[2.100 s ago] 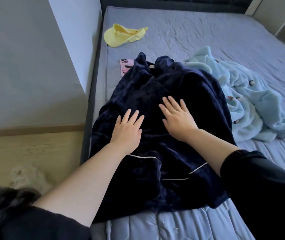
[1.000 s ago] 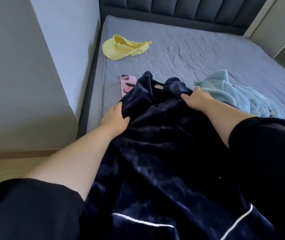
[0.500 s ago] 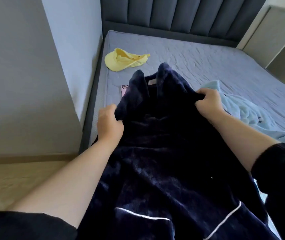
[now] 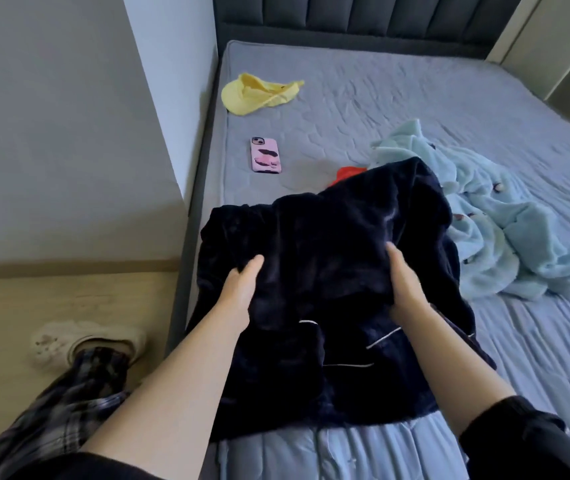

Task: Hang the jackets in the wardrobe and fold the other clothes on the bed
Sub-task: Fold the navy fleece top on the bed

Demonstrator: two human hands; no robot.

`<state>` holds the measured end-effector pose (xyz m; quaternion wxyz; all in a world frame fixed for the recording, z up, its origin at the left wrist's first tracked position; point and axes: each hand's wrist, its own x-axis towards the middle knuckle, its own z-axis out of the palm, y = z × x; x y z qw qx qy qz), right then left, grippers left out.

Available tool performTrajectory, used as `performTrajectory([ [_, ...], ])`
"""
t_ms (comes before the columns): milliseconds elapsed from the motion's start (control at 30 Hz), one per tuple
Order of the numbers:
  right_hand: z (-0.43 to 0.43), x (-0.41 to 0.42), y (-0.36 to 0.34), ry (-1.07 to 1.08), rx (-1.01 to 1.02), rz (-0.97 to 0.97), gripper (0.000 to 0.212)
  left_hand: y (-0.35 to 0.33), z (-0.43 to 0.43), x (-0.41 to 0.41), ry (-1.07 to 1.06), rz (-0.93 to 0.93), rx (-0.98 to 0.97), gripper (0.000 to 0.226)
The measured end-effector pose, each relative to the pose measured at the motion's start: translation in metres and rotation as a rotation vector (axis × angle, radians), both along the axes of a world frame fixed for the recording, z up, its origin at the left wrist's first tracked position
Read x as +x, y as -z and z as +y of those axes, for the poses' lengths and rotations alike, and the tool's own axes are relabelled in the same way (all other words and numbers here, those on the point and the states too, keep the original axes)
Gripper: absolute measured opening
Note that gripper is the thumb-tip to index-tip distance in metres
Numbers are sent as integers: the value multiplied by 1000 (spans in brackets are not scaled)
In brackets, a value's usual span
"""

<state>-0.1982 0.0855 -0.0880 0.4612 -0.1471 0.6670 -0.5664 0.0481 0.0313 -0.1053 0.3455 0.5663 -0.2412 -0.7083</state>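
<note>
A dark navy plush garment with white piping (image 4: pixel 328 258) lies near the foot of the grey bed (image 4: pixel 397 98), its upper half folded down toward me. My left hand (image 4: pixel 240 289) grips the fabric at the left of the folded part, fingers tucked into the cloth. My right hand (image 4: pixel 404 282) grips the folded part on its right side. A light blue fluffy garment (image 4: pixel 505 230) is crumpled to the right. A small red item (image 4: pixel 347 174) peeks out behind the navy garment.
A pink phone (image 4: pixel 265 155) lies on the mattress beyond the navy garment, and a yellow cap (image 4: pixel 259 93) sits farther back near the wall (image 4: pixel 69 133). The padded headboard (image 4: pixel 363 19) closes the far end. My foot in a white shoe (image 4: pixel 86 341) stands on the wooden floor.
Both hands took the collar end of the navy garment, lifted it and brought it down toward me, folding the garment in half. The phone and a red item are now uncovered.
</note>
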Motion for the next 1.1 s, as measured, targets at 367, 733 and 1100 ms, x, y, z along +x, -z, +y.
performTrajectory([
  [367,41,-4,-41,14,-163,-452,11,-17,30,24,256,311,37,26],
  [733,113,-38,19,-277,554,324,22,-14,59,31,549,94,154,55],
  [1100,98,-30,-10,-669,691,789,27,-16,44,25,385,-545,161,15],
])
